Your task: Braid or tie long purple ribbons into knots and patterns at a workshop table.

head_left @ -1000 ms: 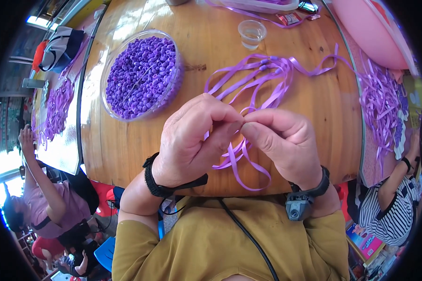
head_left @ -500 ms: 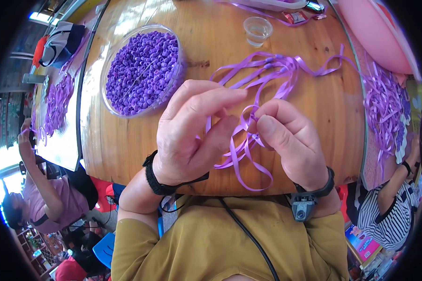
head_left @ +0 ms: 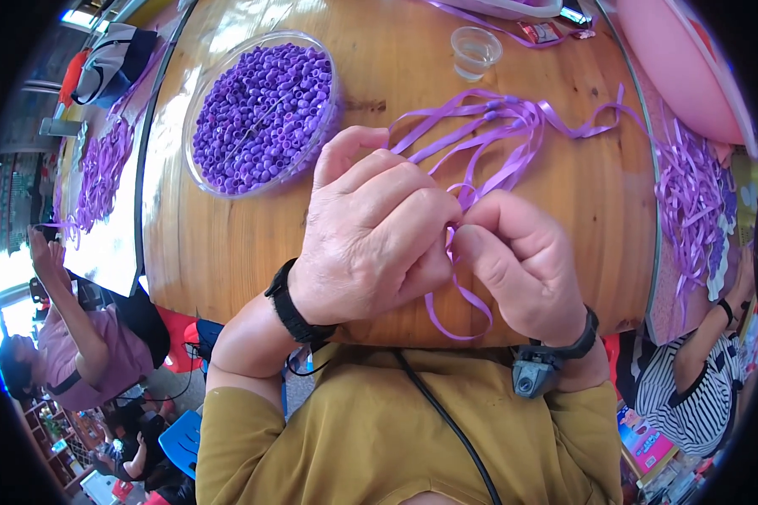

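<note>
My left hand [head_left: 383, 231] and my right hand [head_left: 522, 265] meet over the near part of the wooden table, fingertips almost touching. Between them is a purple ribbon [head_left: 514, 160], which spreads in loops on the table beyond my hands; a few purple beads are threaded along it. One loop hangs down below my fingers. My right thumb and index finger pinch the ribbon. The left index finger and thumb are closed on it too, though their tips are partly hidden; the left little finger sticks out.
A round clear tub [head_left: 337, 114] of purple beads, with a thin needle-like rod lying on them, stands at the far left. A small clear cup [head_left: 477, 52] is behind the ribbon. A pink basin [head_left: 678, 71] and heaped ribbons [head_left: 691, 202] lie right; two people sit at the sides.
My left hand has turned and closed in toward my right fingertips, where before its fingers were raised apart from them. The right hand keeps its pinch.
</note>
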Demonstrator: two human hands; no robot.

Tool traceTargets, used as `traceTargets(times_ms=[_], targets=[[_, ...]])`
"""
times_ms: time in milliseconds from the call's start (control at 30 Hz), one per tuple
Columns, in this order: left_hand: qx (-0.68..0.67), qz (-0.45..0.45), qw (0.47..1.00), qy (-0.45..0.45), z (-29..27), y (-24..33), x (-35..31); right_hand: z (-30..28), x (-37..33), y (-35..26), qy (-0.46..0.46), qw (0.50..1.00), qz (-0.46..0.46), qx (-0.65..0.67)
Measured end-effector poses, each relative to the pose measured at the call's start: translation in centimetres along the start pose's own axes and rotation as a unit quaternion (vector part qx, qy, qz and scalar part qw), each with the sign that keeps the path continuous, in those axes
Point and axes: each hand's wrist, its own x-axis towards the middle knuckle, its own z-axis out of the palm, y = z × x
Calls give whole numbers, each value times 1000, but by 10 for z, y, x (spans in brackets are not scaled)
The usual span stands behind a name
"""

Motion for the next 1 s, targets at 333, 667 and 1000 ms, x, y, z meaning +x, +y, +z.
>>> traceTargets(times_ms=[333,667,1000], targets=[[-703,-264,641,-157,16,20,-4,6,-5,-12,128,975,-131,129],[-480,-339,777,-227,-44,14,-20,-94,-52,-63,105,914,-314,234],[-291,-489,822,-23,-133,-17,-97,-274,-140,-61,230,921,-312,46]])
